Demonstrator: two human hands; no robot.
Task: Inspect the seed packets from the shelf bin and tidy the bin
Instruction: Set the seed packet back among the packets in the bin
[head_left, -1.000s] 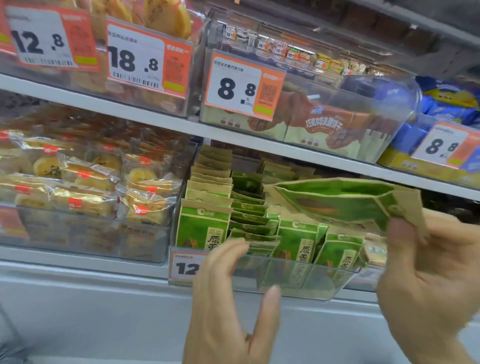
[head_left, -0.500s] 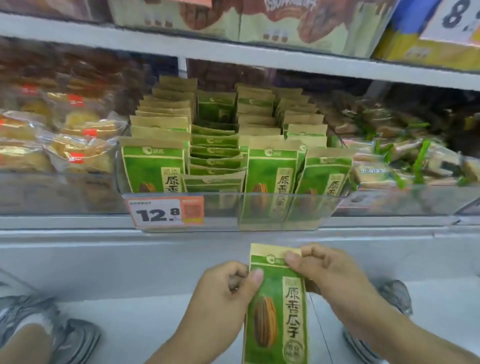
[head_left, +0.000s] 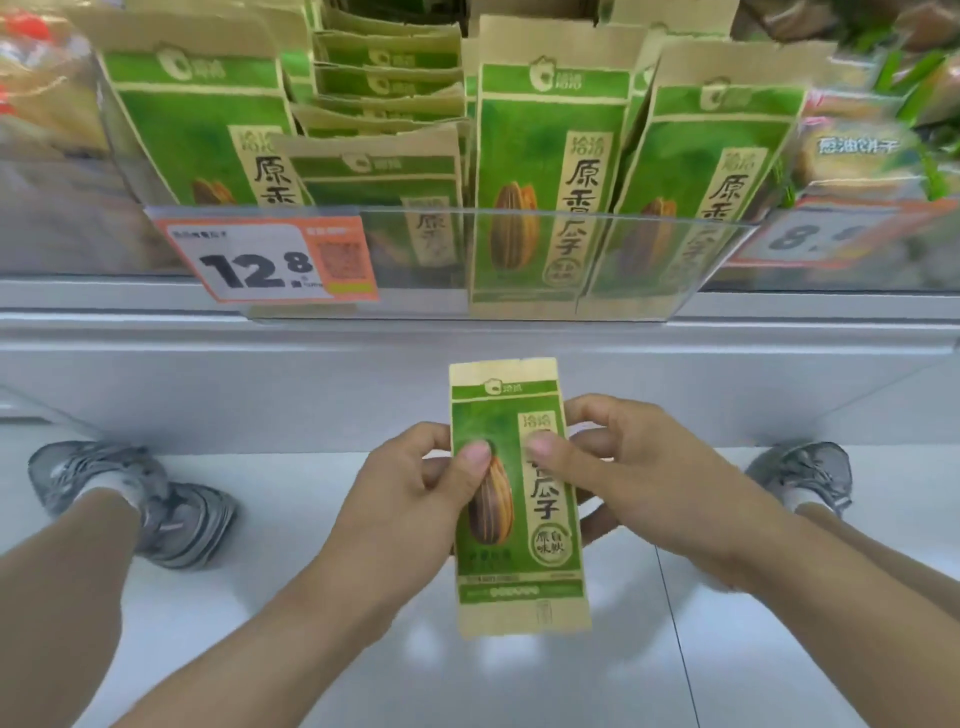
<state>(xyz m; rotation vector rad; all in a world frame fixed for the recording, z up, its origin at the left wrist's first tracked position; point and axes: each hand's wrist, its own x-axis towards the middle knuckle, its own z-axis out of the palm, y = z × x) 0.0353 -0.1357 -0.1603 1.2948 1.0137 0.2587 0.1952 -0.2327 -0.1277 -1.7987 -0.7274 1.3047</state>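
Forearms reach in from the bottom edge, both hands meeting on one seed packet (head_left: 519, 499) held upright over the white tiled floor (head_left: 311, 649), below and in front of the shelf bin. Left hand (head_left: 415, 499): thumb pressed flat on the packet's front by the printed sunflower seed, the other fingers (head_left: 436, 436) curled behind its left edge. Right hand (head_left: 634, 483): thumb on the front beside the vertical label, fingers curled round the right edge and back. So both hands pinch the same packet.

Packet: tall, narrow, kraft-paper tan at top and bottom, green panel between. White logo on a green band near the top. Striped brown seed on the left of the panel, cream strip of large dark characters on the right, round seal under it, fine print in a band at the base. Flat, front facing the camera, tilted slightly.

Grey trainers (head_left: 156, 504) stand on the floor to either side.

Farther off, the grey shelf edge (head_left: 156, 317). On it sits the clear plastic bin (head_left: 519, 306), holding more packets (head_left: 550, 171) of the same design, standing in rows; one in the middle row sits lower than its neighbours. An orange-bordered price tag (head_left: 270, 260) reading 12.8 hangs on the bin's front left. Neighbouring bins either side are blurred.
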